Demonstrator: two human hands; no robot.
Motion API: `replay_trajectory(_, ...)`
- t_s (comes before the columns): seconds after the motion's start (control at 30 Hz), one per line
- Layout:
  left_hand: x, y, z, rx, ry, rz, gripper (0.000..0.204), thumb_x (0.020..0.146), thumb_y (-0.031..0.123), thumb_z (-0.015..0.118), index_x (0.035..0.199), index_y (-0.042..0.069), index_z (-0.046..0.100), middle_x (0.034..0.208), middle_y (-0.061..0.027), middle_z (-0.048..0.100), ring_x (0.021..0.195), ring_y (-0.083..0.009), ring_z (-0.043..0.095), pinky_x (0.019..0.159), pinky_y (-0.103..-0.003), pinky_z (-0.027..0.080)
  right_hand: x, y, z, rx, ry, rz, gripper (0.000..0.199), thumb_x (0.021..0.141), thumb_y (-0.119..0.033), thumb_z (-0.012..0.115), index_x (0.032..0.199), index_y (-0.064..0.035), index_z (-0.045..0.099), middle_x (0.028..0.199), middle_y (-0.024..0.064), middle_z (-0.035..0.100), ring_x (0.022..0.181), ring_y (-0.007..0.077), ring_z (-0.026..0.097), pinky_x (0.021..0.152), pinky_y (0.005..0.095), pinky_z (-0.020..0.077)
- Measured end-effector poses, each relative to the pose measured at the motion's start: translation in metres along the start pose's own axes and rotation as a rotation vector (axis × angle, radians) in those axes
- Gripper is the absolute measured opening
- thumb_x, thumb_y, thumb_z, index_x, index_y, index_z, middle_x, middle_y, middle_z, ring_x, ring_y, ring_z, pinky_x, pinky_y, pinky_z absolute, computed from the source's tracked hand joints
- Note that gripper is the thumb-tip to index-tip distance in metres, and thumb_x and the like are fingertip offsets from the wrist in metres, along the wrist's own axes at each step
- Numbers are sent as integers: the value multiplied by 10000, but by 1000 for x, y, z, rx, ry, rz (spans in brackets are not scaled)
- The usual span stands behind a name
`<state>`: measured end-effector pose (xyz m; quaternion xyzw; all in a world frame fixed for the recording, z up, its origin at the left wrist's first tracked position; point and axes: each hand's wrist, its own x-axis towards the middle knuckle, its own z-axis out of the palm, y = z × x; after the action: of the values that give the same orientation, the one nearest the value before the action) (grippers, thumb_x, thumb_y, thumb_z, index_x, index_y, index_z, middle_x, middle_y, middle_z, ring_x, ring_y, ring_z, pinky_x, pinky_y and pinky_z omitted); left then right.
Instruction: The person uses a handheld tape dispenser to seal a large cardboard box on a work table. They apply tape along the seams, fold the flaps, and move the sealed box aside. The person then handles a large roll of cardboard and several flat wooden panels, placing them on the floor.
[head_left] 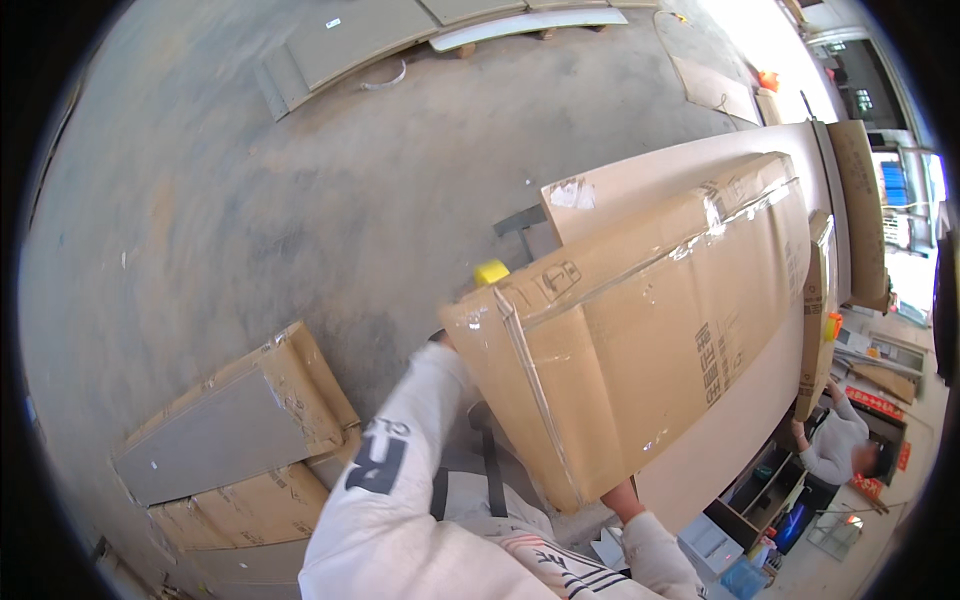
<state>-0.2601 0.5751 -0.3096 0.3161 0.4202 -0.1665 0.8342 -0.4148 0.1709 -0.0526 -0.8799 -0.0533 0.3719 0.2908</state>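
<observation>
A long, taped cardboard box fills the middle of the view, tilted, its near end toward me. My left hand is at the box's near left corner, most of it hidden behind the cardboard. On the lower right edge, my right hand grips from beneath, its fingers out of sight under the box. Both arms, in pale sleeves, reach up to it. Behind and under the box lies a large pale board. Something yellow shows just past the box's left edge.
At the right, another person holds a narrower cardboard box. Flat cardboard-wrapped panels lie on the floor at lower left. More grey panels are stacked at the top. A dark shelf unit stands at lower right.
</observation>
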Motion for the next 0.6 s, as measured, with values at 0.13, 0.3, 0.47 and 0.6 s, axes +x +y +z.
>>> replay_trajectory(0.13,7,253,21,433,31,737,316,910,126,725,1172,43,568,968,-123,715,870,-249,722,744,-408,598,-60,-25,-43,-24,305,209,232,932,27,584,1154,11,648,1112,152,703,1016,243,682,896,364,527)
replay_trajectory(0.3,-186,305,122,609,-231,1065,272,895,63,747,967,67,485,897,-127,713,843,-228,742,719,-345,621,-39,-134,-97,248,779,80,133,957,1,573,1063,26,649,929,99,687,832,167,670,764,293,527)
replay_trajectory(0.47,-281,190,151,972,61,1855,508,746,72,863,1115,44,515,1059,-185,686,873,-336,711,765,-408,596,51,-304,-140,518,311,-342,320,1049,-221,468,1161,29,632,995,89,663,945,161,602,879,315,477)
replay_trajectory(0.6,-282,141,141,1119,219,1963,513,678,74,797,1113,30,528,1169,-196,595,1030,-392,622,867,-425,546,99,-368,-138,536,-103,-294,415,1040,-336,527,1280,-9,619,1127,62,656,1051,128,580,905,319,473)
